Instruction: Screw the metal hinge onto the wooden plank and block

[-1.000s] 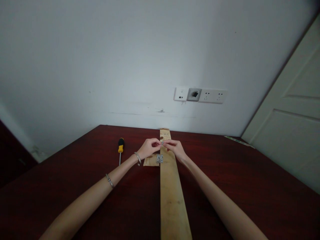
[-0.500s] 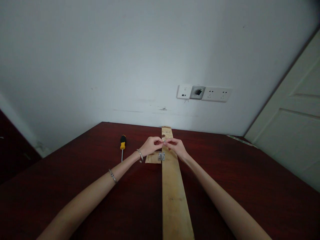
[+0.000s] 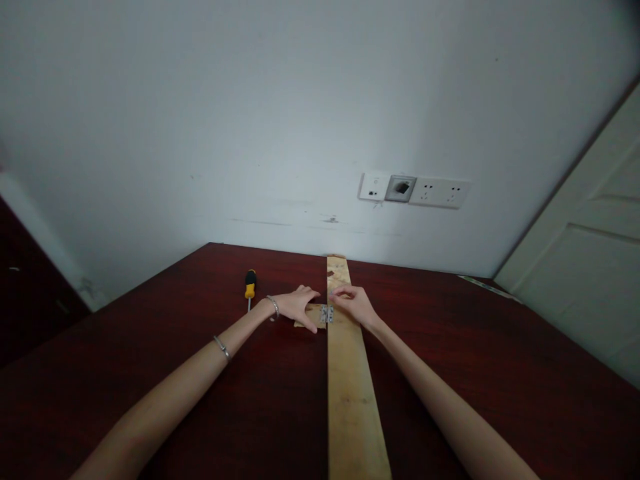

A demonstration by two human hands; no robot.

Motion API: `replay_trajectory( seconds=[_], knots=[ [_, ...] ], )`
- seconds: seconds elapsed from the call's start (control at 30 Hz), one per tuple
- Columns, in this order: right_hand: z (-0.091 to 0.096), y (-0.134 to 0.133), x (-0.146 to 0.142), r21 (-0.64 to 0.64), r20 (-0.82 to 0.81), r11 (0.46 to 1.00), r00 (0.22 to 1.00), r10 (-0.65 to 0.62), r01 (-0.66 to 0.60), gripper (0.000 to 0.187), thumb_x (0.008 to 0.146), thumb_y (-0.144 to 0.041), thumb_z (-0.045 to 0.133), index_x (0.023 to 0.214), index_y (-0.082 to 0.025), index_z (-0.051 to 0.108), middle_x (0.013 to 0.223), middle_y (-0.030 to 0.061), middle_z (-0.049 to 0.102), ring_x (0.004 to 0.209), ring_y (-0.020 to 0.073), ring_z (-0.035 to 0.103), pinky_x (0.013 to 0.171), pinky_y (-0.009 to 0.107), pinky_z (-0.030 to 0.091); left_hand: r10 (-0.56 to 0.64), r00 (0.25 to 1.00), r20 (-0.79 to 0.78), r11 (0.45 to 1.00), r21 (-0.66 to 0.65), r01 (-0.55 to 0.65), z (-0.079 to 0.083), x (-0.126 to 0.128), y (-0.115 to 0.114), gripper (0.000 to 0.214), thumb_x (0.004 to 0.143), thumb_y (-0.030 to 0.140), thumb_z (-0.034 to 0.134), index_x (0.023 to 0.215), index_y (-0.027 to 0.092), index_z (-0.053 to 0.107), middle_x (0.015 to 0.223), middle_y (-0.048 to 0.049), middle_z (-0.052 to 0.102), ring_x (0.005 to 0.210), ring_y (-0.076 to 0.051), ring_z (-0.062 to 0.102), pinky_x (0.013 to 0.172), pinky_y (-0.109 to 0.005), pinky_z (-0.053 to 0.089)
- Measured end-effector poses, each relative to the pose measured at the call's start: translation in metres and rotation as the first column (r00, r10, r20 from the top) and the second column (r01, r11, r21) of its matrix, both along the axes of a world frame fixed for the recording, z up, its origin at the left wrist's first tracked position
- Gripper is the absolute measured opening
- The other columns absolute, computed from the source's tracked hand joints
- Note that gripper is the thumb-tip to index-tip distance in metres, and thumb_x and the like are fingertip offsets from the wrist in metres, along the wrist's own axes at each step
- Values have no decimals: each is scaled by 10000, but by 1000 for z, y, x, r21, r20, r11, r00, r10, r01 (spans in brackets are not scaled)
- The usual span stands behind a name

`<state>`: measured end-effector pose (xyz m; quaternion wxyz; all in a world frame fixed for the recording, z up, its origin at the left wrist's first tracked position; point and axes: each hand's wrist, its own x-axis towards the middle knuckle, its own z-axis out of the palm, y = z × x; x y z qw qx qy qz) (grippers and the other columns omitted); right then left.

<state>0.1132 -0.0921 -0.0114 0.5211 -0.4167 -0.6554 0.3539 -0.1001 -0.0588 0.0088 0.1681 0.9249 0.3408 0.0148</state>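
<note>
A long pale wooden board (image 3: 353, 393) lies lengthwise on the dark red table (image 3: 425, 320). Against its left side is a short wooden piece (image 3: 314, 315), and a metal hinge (image 3: 327, 314) lies across the joint between them. My left hand (image 3: 295, 305) is over the short piece, thumb and fingers spread wide. Above the board, just beyond the hinge, my right hand (image 3: 354, 303) has its thumb and fingertips pinched together. Whatever is between those fingertips is too small to make out.
A screwdriver (image 3: 251, 285) with a black and yellow handle lies left of my left hand, its shaft partly behind the wrist. The wall with sockets (image 3: 440, 192) rises behind the table. A pale panelled door (image 3: 595, 267) stands at the right.
My hands were together over the board, fingertips meeting. Now the left has moved away to the left and spread over the short piece, while the right stays pinched, slightly nearer the hinge.
</note>
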Motion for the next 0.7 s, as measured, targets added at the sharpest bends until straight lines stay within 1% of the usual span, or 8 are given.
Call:
replay_trajectory(
  seconds=[0.1, 0.17, 0.27, 0.33, 0.5, 0.7],
  knots=[
    [-5, -2, -2, 28, 55, 999, 998, 33, -34, 152, 667, -331, 689, 673, -179, 700, 746, 40, 681, 712, 175, 608, 715, 329, 485, 17, 999, -32, 1000, 21, -17, -2, 5, -3, 1019, 538, 628, 755, 1330, 110, 376, 1269, -168, 443, 1180, -319, 400, 988, -396, 366],
    [-9, -3, -4, 61, 92, 997, 995, 45, -50, 128, 663, -322, 703, 673, -194, 711, 835, 47, 679, 805, 189, 614, 780, 341, 476, 27, 999, -46, 999, 25, -26, -2, 9, -6, 1030, 531, 632, 754, 1324, 104, 363, 1279, -175, 429, 1189, -323, 390, 993, -408, 359],
    [-13, -4, -5, 101, 144, 993, 989, 40, -55, 101, 654, -311, 730, 667, -211, 725, 942, 56, 656, 928, 208, 594, 899, 374, 425, 36, 997, -62, 998, 50, -33, -2, 14, -10, 965, 534, 639, 747, 1274, 131, 393, 1262, -156, 438, 1167, -315, 402, 985, -420, 361],
    [-15, -3, -5, 111, 172, 992, 984, 38, -58, 98, 659, -313, 734, 676, -217, 734, 968, 59, 645, 958, 217, 582, 931, 391, 401, 36, 997, -73, 996, 79, -31, -5, 16, -13, 899, 547, 643, 736, 1225, 141, 422, 1243, -142, 443, 1141, -304, 415, 978, -422, 364],
    [-17, -3, -4, 120, 222, 990, 974, 43, -71, 84, 665, -306, 741, 699, -229, 749, 989, 57, 639, 990, 223, 563, 954, 401, 377, 36, 995, -94, 992, 123, -24, -12, 16, -13, 776, 612, 658, 680, 1152, 151, 452, 1214, -123, 437, 1127, -296, 418, 963, -428, 377],
    [-16, -5, -3, 107, 255, 989, 964, 70, -100, 78, 669, -296, 743, 716, -236, 756, 998, 54, 633, 997, 218, 566, 941, 389, 392, 9, 996, -89, 993, 121, 1, -6, 15, -15, 647, 672, 616, 656, 1096, 159, 481, 1195, -111, 453, 1129, -283, 420, 966, -418, 377]
  ],
)
